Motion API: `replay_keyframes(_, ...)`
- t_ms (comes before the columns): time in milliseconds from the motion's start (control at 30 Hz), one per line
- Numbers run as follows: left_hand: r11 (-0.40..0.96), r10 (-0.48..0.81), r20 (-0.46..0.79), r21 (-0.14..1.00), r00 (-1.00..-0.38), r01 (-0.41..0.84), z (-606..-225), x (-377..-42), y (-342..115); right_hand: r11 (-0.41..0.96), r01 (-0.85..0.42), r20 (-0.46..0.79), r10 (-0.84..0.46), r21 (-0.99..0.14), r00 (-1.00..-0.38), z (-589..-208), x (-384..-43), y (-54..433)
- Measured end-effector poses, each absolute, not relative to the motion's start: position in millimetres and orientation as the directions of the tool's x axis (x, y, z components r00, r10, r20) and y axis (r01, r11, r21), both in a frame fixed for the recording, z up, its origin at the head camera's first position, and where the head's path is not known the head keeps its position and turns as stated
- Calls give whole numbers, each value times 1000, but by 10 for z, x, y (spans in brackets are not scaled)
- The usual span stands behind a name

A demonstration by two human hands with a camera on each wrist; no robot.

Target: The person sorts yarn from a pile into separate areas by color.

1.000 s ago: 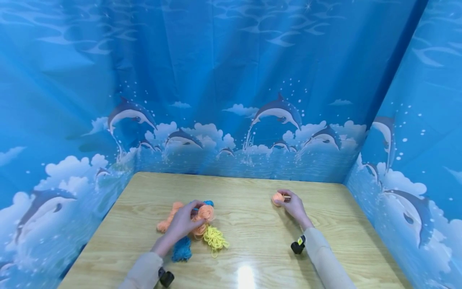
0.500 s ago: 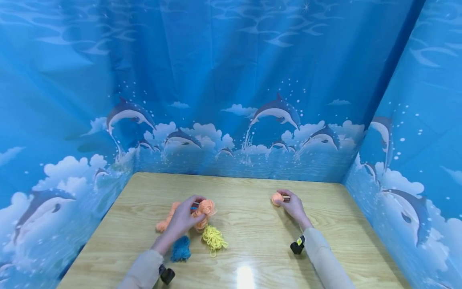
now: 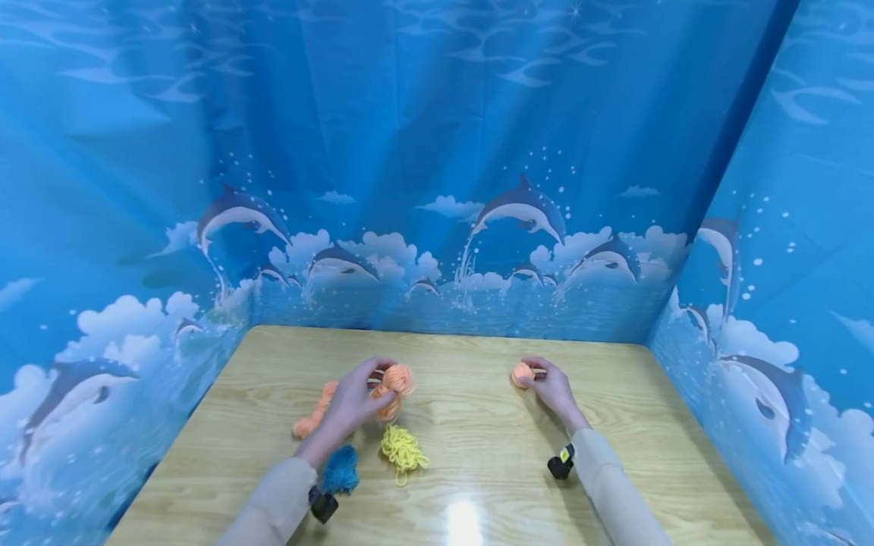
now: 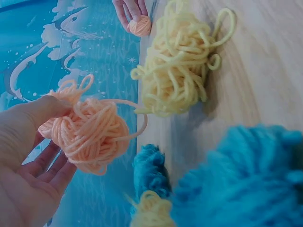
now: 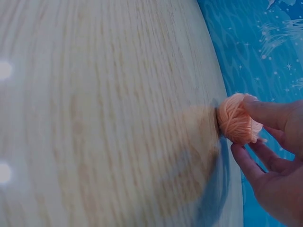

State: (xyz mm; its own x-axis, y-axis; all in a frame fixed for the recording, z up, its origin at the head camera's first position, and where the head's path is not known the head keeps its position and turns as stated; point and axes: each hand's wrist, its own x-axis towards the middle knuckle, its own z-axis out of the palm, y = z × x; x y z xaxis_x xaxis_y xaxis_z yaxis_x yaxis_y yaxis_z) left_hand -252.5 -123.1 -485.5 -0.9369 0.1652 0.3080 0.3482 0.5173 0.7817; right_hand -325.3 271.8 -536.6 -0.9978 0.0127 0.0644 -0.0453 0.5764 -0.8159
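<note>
My left hand (image 3: 356, 394) grips a bundle of peach yarn (image 4: 92, 135) with thumb and fingers, raised off the table. One strand loops loose from the bundle's side. Below it lies a tangled yellow yarn heap (image 3: 403, 449), and nearer the wrist a blue yarn bundle (image 3: 340, 470). More peach yarn (image 3: 311, 419) lies left of that hand, partly covered by it. Far to the right, my right hand (image 3: 556, 388) holds a small wound ball of peach yarn (image 5: 236, 120) between thumb and fingers, at the tabletop.
A wooden table (image 3: 471, 432) stretches under both hands, with a bright reflection near its front. Blue dolphin-print curtains (image 3: 437, 227) stand along the back and sides. The left wrist view also shows a second blue yarn piece (image 4: 150, 170) and a smaller yellow one (image 4: 152, 210).
My left hand has risen and moved away from the body with the peach yarn, clear of the yellow heap and blue yarn. The right hand and its ball have stayed about where they were.
</note>
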Motion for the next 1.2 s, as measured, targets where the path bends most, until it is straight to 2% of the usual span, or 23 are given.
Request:
replay_keyframes(133, 518, 193, 348, 758, -918, 396, -4803, -2587, -1157, 576, -43, 65, 17, -816, -998, -5360, -3253, 2726)
replay_keyframes(600, 476, 261, 350, 764, -899, 436, -4691, -2826, -824, 572, -73, 101, 18, -817, -995, -5391, -3284, 2715)
replay_keyframes(933, 452, 266, 287, 806, -920, 382, -4692, -3005, -491, 564, -58, 92, 31, -823, -995, -5373, -3267, 2698)
replay_keyframes(1200, 395, 248, 198, 873, -948, 286, -4827, -3082, -253, 553, -67, 103, 34, -830, -994, -5358, -3264, 2688)
